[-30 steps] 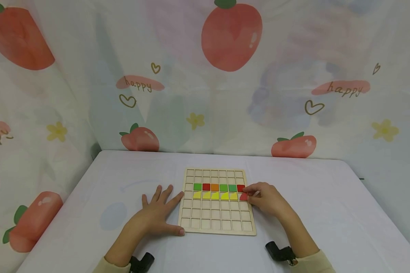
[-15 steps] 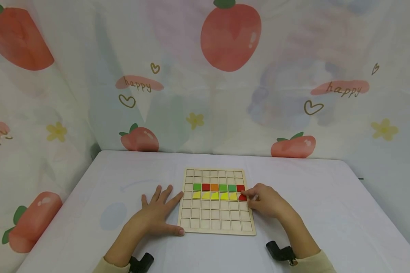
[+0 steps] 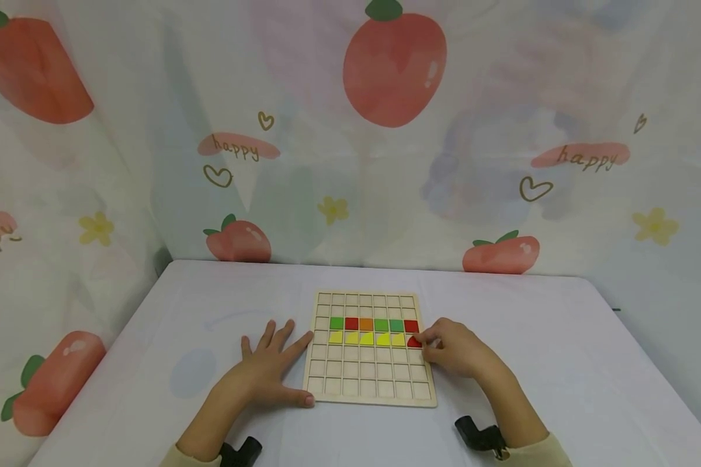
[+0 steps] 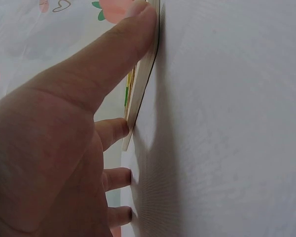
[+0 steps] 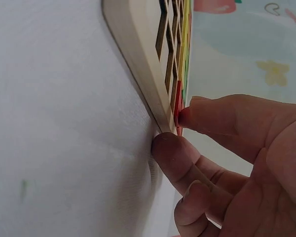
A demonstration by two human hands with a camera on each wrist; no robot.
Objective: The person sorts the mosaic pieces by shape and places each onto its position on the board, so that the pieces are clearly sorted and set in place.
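Note:
A wooden grid board (image 3: 368, 388) lies on the table, its small square cells framed by thin strips. My left hand (image 3: 265, 371) is spread flat at the board's left side; thumb and index fingertips (image 4: 119, 129) touch its edge. At the right edge, my right hand (image 3: 457, 347) bends its fingers over a small red round-edged tile (image 3: 413, 342) at the end of the yellow row. In the right wrist view one fingertip is on the red tile (image 5: 178, 98), while another finger rests against the board's rim (image 5: 138, 64).
A row of green, red, orange and teal square tiles (image 3: 381, 325) sits above several yellow tiles (image 3: 367, 338) in the grid. The white-covered table (image 3: 531, 311) meets a patterned cloth backdrop (image 3: 304, 233) behind. A black wrist camera (image 3: 480, 436) sits on my right wrist.
The red tile has shifted slightly left, farther into the end cell of the yellow row, with my right fingertips following it. My left hand stays in place at the board.

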